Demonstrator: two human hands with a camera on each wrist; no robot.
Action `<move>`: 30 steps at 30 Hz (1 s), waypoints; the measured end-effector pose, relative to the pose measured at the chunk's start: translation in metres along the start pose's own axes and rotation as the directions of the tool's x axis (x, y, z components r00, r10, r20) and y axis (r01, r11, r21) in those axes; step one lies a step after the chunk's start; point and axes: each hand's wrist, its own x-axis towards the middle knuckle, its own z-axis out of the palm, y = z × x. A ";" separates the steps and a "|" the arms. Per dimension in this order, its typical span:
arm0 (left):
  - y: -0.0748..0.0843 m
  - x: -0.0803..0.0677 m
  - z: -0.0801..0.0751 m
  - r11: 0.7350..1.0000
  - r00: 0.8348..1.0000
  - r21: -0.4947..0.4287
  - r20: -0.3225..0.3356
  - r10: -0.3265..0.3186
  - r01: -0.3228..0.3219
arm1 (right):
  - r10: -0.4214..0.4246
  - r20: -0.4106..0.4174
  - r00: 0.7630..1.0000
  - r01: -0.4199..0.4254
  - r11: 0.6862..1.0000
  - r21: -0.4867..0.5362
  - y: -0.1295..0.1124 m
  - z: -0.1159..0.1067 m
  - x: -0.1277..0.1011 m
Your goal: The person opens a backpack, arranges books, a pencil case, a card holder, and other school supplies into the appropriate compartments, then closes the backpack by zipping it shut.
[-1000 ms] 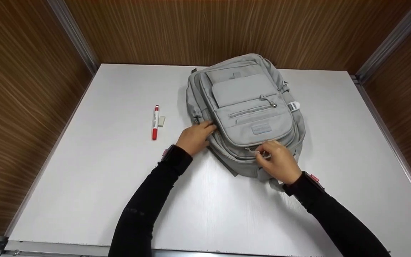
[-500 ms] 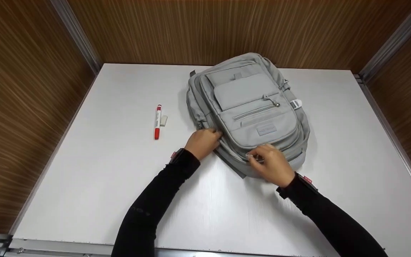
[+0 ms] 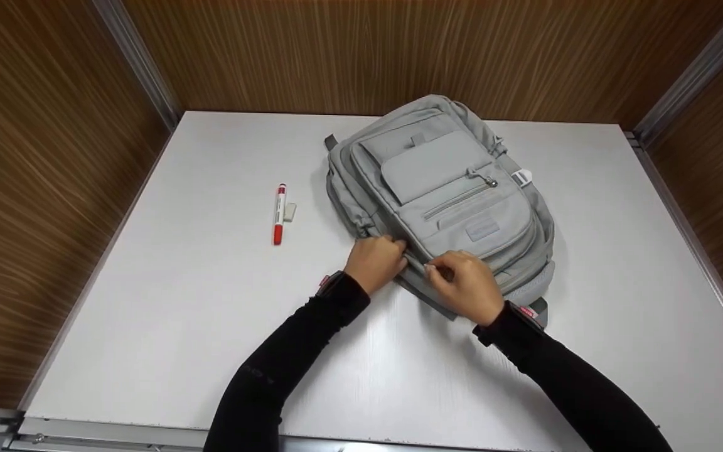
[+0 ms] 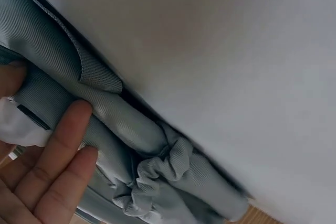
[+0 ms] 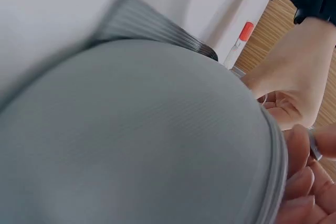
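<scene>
A grey backpack lies front side up on the white table, turned at an angle. At its lower left side, my left hand grips the fabric near the zipper seam; in the left wrist view the thumb and fingers are against the grey cloth, with some fingers fairly straight. My right hand is at the bag's lower edge, close to the left hand. Between its thumb and index finger it pinches a small zipper pull, seen in the right wrist view. Much of the zipper track is hidden by the hands.
Left of the backpack lie a red and white marker and a small pale eraser-like block beside it. A white buckle is on the bag's right side. Wood-grain panels wall the table at the back and sides.
My right hand has moved left along the bag's lower edge, towards the left hand. The left hand has shifted slightly right and nearer, and the backpack has turned a little.
</scene>
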 end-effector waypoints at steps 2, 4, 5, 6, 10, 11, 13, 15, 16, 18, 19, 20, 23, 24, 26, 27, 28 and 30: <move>0.007 -0.002 0.000 1.000 1.000 0.013 -0.013 -0.005 0.005 | 0.009 -0.020 1.000 -0.009 1.000 0.005 -0.002 0.000 0.003; 0.014 -0.004 0.000 1.000 1.000 0.019 -0.029 -0.010 0.011 | 0.020 -0.034 0.999 -0.019 1.000 0.020 -0.004 0.001 0.006; 0.018 -0.005 0.000 1.000 0.999 0.022 -0.039 -0.011 0.012 | 0.025 -0.039 0.999 -0.024 0.999 0.024 -0.004 0.001 0.008; 0.021 -0.006 0.001 1.000 0.999 0.023 -0.049 -0.009 0.010 | 0.034 -0.041 0.999 -0.033 0.999 0.033 -0.005 0.001 0.010; 0.033 -0.011 -0.001 0.999 0.997 0.046 -0.071 0.017 -0.014 | 0.093 -0.034 0.995 -0.091 0.994 0.064 -0.008 0.001 0.019; 0.036 -0.012 -0.002 0.999 0.997 0.047 -0.072 0.023 -0.019 | 0.108 -0.031 0.994 -0.105 0.992 0.071 -0.009 0.001 0.021; 0.040 -0.015 -0.003 0.999 0.997 0.038 -0.070 0.031 -0.029 | 0.133 -0.025 0.991 -0.130 0.988 0.082 -0.010 0.001 0.026; 0.043 -0.018 -0.005 0.999 0.998 0.005 -0.059 0.034 -0.034 | 0.143 -0.019 0.990 -0.141 0.986 0.092 -0.012 0.001 0.030; 0.041 -0.018 -0.005 0.999 0.998 -0.014 -0.056 0.041 -0.042 | 0.150 -0.021 0.988 -0.148 0.985 0.093 -0.014 0.003 0.033; 0.039 -0.020 -0.005 0.997 0.997 -0.041 -0.051 0.064 -0.066 | 0.156 -0.027 0.987 -0.153 0.984 0.091 -0.017 0.007 0.040; 0.038 -0.021 -0.005 0.995 0.995 -0.053 -0.054 0.078 -0.081 | 0.158 -0.030 0.987 -0.155 0.984 0.093 -0.019 0.010 0.044; 0.037 -0.021 -0.005 0.993 0.993 -0.056 -0.059 0.099 -0.102 | 0.160 -0.034 0.986 -0.157 0.983 0.096 -0.020 0.012 0.047; 0.034 -0.023 -0.004 0.985 0.984 -0.046 -0.081 0.161 -0.166 | 0.168 -0.043 0.985 -0.164 0.982 0.090 -0.025 0.020 0.057; 0.033 -0.024 -0.004 0.982 0.980 -0.045 -0.087 0.179 -0.184 | 0.175 -0.042 0.984 -0.171 0.982 0.085 -0.027 0.022 0.060; 0.030 -0.024 -0.003 0.977 0.974 -0.042 -0.098 0.205 -0.210 | 0.195 -0.034 0.980 -0.192 0.979 0.074 -0.029 0.026 0.064; 0.028 -0.024 -0.004 0.975 0.972 -0.043 -0.101 0.212 -0.218 | 0.206 -0.028 0.978 -0.204 0.977 0.068 -0.030 0.028 0.066; 0.026 -0.024 -0.004 0.974 0.971 -0.047 -0.103 0.218 -0.224 | 0.221 -0.020 0.975 -0.220 0.974 0.062 -0.031 0.030 0.068; 0.022 -0.024 -0.004 0.971 0.970 -0.062 -0.098 0.225 -0.231 | 0.248 0.003 0.969 -0.248 0.967 0.052 -0.032 0.031 0.070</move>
